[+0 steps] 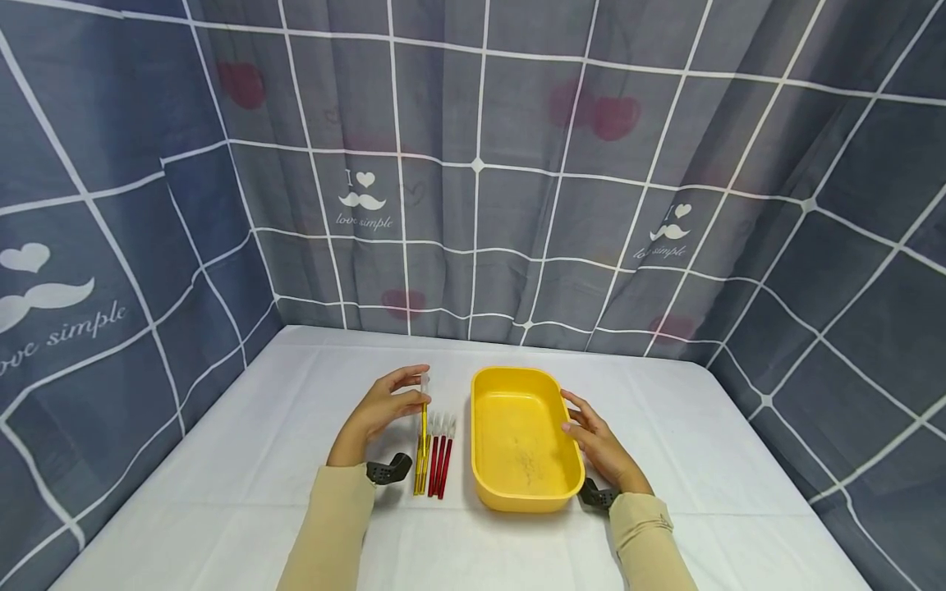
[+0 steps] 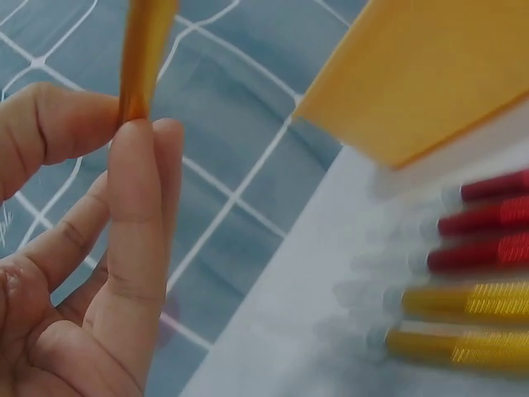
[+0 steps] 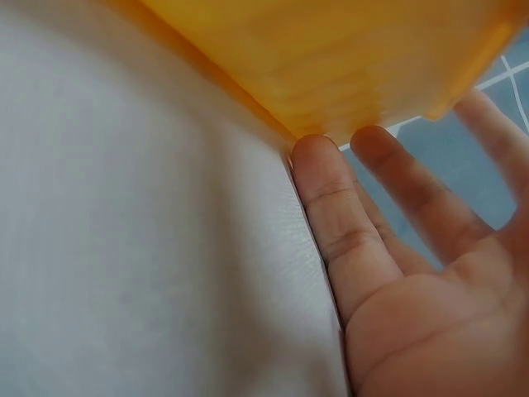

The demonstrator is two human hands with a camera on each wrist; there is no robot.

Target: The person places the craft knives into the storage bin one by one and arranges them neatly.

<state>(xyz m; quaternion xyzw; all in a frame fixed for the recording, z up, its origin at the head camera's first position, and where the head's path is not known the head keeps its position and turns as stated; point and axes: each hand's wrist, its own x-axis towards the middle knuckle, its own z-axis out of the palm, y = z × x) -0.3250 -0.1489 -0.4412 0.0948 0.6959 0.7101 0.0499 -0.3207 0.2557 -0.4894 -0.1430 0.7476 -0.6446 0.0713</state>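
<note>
My left hand [image 1: 380,410] pinches a yellow craft knife [image 1: 424,419] between thumb and fingertips, near its clear-capped end. The knife points upward, and in the left wrist view its yellow handle [image 2: 147,62] rises from the fingertips. Below lie two yellow craft knives [image 2: 430,343] and three red craft knives [image 1: 441,468] side by side, with knurled grips and clear caps. A yellow plastic basin [image 1: 528,502] stands right of them. My right hand [image 1: 602,447] rests at its right side, thumb at the rim, with straight fingers [image 3: 318,165] against the outer wall.
A white cloth covers the table [image 1: 244,476]. Dark grey-blue checked curtains [image 1: 443,197] hang behind and along both sides. A black wrist device [image 1: 389,469] sits on the left wrist, another black device [image 1: 597,496] on the right.
</note>
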